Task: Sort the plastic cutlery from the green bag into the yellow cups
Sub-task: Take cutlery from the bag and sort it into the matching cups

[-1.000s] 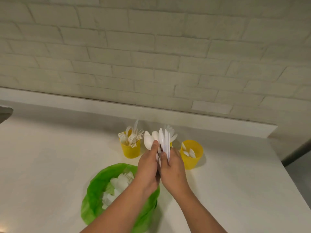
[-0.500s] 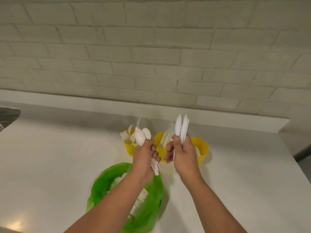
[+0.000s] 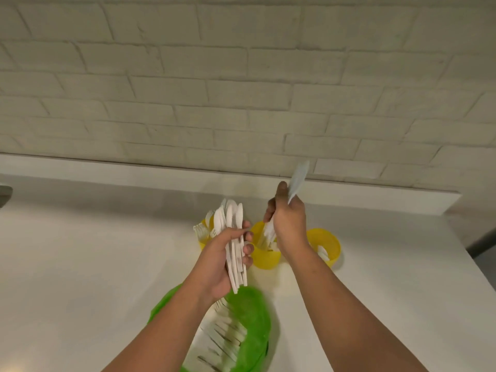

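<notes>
**Both hands full of white cutlery above the cups**

The left hand (image 3: 220,260) grips a fanned bundle of white plastic cutlery (image 3: 233,237) above the open green plastic bag (image 3: 252,315), which holds more pieces. The right hand (image 3: 288,224) clenches a blurred white plastic utensil (image 3: 297,181) over the middle of three yellow plastic cups (image 3: 264,257) on the white counter (image 3: 94,264).

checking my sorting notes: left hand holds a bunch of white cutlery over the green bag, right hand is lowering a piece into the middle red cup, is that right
One detail is off: the middle cup is yellow, not red, as the head view shows. The rest holds: the left hand grips a bunch of white cutlery above the green bag, and the right hand holds a piece over that middle cup.
</notes>
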`<action>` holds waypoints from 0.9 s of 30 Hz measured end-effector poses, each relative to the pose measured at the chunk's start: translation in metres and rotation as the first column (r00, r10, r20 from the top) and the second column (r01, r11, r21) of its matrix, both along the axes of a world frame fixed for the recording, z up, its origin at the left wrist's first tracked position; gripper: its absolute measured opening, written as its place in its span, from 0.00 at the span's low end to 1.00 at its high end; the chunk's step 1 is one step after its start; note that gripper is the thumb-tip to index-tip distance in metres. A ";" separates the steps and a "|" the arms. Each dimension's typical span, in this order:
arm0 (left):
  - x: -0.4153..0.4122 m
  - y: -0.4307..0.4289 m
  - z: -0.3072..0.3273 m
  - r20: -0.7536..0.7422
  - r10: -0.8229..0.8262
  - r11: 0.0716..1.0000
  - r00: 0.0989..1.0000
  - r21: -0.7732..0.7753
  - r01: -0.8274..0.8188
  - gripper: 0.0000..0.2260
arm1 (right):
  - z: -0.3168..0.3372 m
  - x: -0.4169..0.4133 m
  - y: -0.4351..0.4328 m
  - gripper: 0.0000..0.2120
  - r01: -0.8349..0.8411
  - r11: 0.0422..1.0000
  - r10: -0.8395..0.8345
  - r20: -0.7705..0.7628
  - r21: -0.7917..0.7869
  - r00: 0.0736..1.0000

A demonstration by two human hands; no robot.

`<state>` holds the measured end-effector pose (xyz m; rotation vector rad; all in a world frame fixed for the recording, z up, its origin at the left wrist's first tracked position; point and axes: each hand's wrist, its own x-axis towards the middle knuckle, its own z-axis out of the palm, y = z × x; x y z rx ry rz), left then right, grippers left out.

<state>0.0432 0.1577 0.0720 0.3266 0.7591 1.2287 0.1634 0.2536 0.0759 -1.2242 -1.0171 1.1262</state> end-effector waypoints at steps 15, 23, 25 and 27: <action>-0.026 0.006 0.001 -0.063 -0.062 0.997 0.996 0.034 0.064 0.20 | -0.055 -0.032 0.021 0.13 0.080 0.993 -0.107 0.359 0.089 0.927; -0.021 0.004 0.010 -0.089 -0.073 0.996 0.993 0.046 0.077 0.17 | -0.046 -0.021 0.029 0.13 0.075 0.945 -0.247 0.542 0.320 0.803; -0.019 0.002 0.014 -0.093 -0.063 0.997 0.994 0.039 0.067 0.17 | -0.040 -0.017 0.029 0.13 0.043 0.939 -0.252 0.599 0.341 0.760; -0.015 0.000 0.019 -0.100 -0.059 0.997 0.993 0.037 0.063 0.18 | -0.031 -0.012 0.027 0.13 0.036 0.931 -0.266 0.608 0.363 0.748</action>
